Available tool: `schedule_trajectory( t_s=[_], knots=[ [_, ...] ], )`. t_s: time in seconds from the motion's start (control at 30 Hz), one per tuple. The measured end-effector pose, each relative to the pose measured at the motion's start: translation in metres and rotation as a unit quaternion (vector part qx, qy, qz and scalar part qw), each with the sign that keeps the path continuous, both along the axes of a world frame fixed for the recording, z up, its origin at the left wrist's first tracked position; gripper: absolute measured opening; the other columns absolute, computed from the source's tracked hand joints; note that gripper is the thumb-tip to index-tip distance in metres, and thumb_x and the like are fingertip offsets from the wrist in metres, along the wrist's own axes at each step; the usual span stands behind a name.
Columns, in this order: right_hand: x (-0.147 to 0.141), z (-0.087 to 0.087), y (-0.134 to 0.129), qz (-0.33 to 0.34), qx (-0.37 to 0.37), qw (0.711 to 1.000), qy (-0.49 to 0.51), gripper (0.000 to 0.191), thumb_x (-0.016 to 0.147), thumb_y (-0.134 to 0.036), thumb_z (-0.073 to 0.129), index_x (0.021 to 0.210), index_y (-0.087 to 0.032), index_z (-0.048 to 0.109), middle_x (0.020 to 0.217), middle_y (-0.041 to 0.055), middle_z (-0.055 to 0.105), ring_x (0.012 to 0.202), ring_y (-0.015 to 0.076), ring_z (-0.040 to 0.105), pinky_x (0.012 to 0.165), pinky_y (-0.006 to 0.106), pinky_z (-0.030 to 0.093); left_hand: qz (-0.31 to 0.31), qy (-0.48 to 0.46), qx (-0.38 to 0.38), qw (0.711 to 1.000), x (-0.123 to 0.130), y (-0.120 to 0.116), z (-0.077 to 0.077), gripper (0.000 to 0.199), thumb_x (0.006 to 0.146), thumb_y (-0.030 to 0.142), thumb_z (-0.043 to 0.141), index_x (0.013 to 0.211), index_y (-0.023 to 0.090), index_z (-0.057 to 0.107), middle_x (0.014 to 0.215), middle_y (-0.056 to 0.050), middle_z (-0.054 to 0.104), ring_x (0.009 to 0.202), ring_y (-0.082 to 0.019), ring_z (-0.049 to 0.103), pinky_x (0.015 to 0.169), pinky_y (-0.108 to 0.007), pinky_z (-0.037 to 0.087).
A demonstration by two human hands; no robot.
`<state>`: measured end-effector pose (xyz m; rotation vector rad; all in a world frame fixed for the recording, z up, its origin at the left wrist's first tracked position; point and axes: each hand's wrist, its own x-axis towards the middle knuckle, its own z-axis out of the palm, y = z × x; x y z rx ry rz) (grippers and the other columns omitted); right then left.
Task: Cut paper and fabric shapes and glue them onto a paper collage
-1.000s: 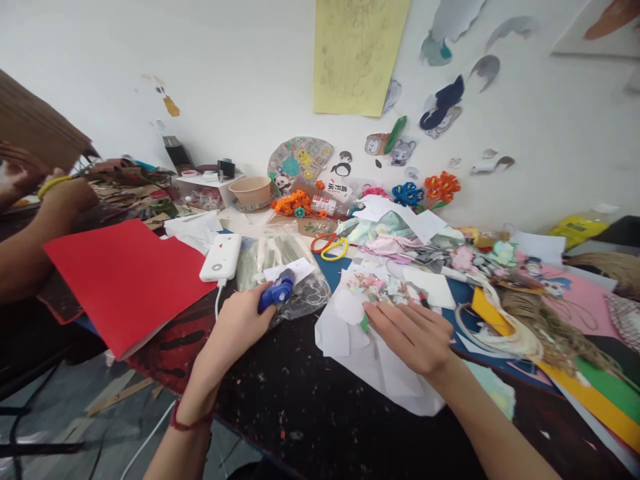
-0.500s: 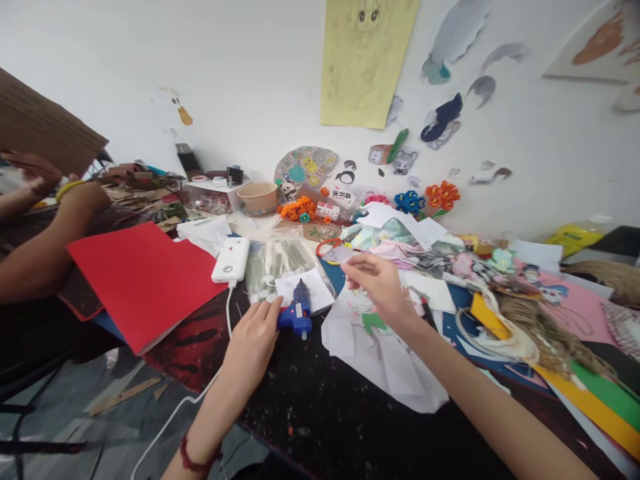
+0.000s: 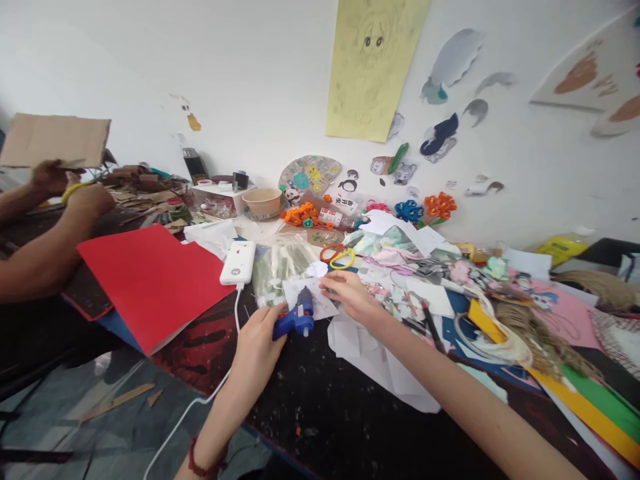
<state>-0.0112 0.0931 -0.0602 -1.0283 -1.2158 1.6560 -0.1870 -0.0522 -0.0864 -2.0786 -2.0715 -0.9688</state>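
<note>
My left hand [image 3: 257, 341] is closed around the handle of a blue hot glue gun [image 3: 296, 321], whose dark nozzle points away from me. Just beyond the nozzle, my right hand [image 3: 353, 297] pinches a small white paper piece [image 3: 317, 269] at the fingertips. A white sheet [image 3: 325, 307] lies beneath the nozzle, partly over a clear plastic bag [image 3: 277, 260] of pale green stems. Under my right forearm is a pile of papers and small cutouts [image 3: 390, 363].
Left of the bag lie a white power bank [image 3: 238, 263] with its cable and a red sheet [image 3: 157, 287]. Scissors [image 3: 341, 257], a black pen [image 3: 431, 325], twine [image 3: 525, 320] and coloured paper surround my right arm. A co-worker's hands [image 3: 83, 193] hold cardboard [image 3: 57, 141] at far left.
My right hand has moved left and down with the paper piece, close to the glue gun nozzle. My left hand keeps its grip. The co-worker's cardboard has tilted to face me.
</note>
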Motion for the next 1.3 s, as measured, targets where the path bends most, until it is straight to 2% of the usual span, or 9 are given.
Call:
schedule_trajectory(
  t_s=[0.23, 0.33, 0.43, 0.5, 0.67, 0.77, 0.87, 1.03, 1.3],
  knots=[
    [0.006, 0.009, -0.004, 0.013, 0.059, 0.998, -0.035, 0.032, 0.060, -0.038, 0.085, 0.073, -0.016, 0.065, 0.078, 0.0036, 0.066, 0.078, 0.0175, 0.064, 0.080, 0.035, 0.053, 0.070, -0.171, 0.125, 0.975, -0.005, -0.019, 0.017, 0.024, 0.085, 0.036, 0.068, 0.099, 0.016, 0.070, 0.079, 0.000, 0.068, 0.066, -0.014, 0.062, 0.062, -0.022, 0.046],
    [0.026, 0.026, -0.014, 0.008, 0.251, 0.962, -0.109, 0.019, 0.074, -0.033, 0.078, 0.075, -0.018, 0.066, 0.080, 0.0036, 0.067, 0.080, 0.0178, 0.062, 0.083, 0.035, 0.051, 0.094, -0.222, 0.127, 0.962, -0.003, -0.026, 0.025, 0.027, 0.081, 0.040, 0.069, 0.081, 0.013, 0.071, 0.060, 0.002, 0.063, 0.050, -0.011, 0.054, 0.049, -0.021, 0.041],
    [0.052, 0.039, -0.026, -0.031, 0.540, 0.812, -0.219, 0.006, 0.089, -0.021, 0.063, 0.083, -0.019, 0.066, 0.088, 0.0057, 0.068, 0.086, 0.0188, 0.063, 0.082, 0.035, 0.051, 0.073, -0.256, 0.099, 0.959, 0.001, -0.030, 0.027, 0.031, 0.080, 0.040, 0.067, 0.062, 0.014, 0.066, 0.049, 0.002, 0.059, 0.045, -0.011, 0.052, 0.045, -0.021, 0.039],
    [0.069, 0.040, -0.033, -0.075, 0.656, 0.706, -0.258, 0.008, 0.090, -0.013, 0.060, 0.089, -0.019, 0.065, 0.089, 0.0072, 0.067, 0.088, 0.0192, 0.063, 0.080, 0.036, 0.052, 0.055, -0.274, 0.076, 0.957, 0.005, -0.031, 0.024, 0.033, 0.080, 0.040, 0.066, 0.059, 0.015, 0.064, 0.047, 0.002, 0.057, 0.043, -0.011, 0.051, 0.045, -0.021, 0.040],
    [0.098, 0.028, -0.038, -0.131, 0.823, 0.469, -0.291, 0.015, 0.083, -0.005, 0.068, 0.095, -0.013, 0.067, 0.083, 0.0093, 0.071, 0.084, 0.0204, 0.066, 0.082, 0.040, 0.057, -0.024, -0.320, 0.018, 0.947, 0.014, -0.034, 0.010, 0.033, 0.084, 0.045, 0.064, 0.077, 0.013, 0.071, 0.052, 0.001, 0.056, 0.047, -0.012, 0.049, 0.047, -0.022, 0.042],
    [0.108, 0.026, -0.038, -0.116, 0.863, 0.374, -0.319, 0.010, 0.083, -0.005, 0.069, 0.092, -0.009, 0.071, 0.079, 0.0092, 0.072, 0.080, 0.0202, 0.067, 0.080, 0.039, 0.057, -0.051, -0.334, -0.001, 0.941, 0.017, -0.037, 0.004, 0.037, 0.085, 0.049, 0.064, 0.086, 0.014, 0.073, 0.053, 0.000, 0.056, 0.049, -0.013, 0.049, 0.048, -0.023, 0.043],
    [0.113, 0.029, -0.040, -0.116, 0.872, 0.338, -0.334, 0.006, 0.084, -0.006, 0.068, 0.086, -0.009, 0.073, 0.075, 0.0076, 0.072, 0.076, 0.0187, 0.066, 0.077, 0.037, 0.056, -0.054, -0.324, -0.013, 0.944, 0.020, -0.038, 0.004, 0.036, 0.086, 0.049, 0.064, 0.087, 0.015, 0.074, 0.054, 0.001, 0.056, 0.047, -0.012, 0.048, 0.046, -0.022, 0.042],
    [0.116, 0.030, -0.045, -0.099, 0.867, 0.323, -0.367, 0.007, 0.084, -0.006, 0.069, 0.087, -0.008, 0.075, 0.076, 0.0069, 0.074, 0.075, 0.0175, 0.066, 0.077, 0.037, 0.055, -0.061, -0.277, 0.002, 0.959, 0.026, -0.036, 0.014, 0.026, 0.086, 0.039, 0.065, 0.078, 0.016, 0.073, 0.052, 0.002, 0.058, 0.042, -0.009, 0.047, 0.041, -0.018, 0.040],
    [0.116, 0.028, -0.047, -0.085, 0.870, 0.315, -0.370, 0.007, 0.081, -0.008, 0.073, 0.083, -0.013, 0.076, 0.078, 0.0033, 0.075, 0.078, 0.0156, 0.066, 0.078, 0.034, 0.055, -0.007, -0.203, 0.042, 0.978, 0.032, -0.045, -0.004, 0.021, 0.084, 0.039, 0.067, 0.091, 0.021, 0.076, 0.082, -0.002, 0.075, 0.073, -0.017, 0.072, 0.066, -0.022, 0.059]
  ],
)
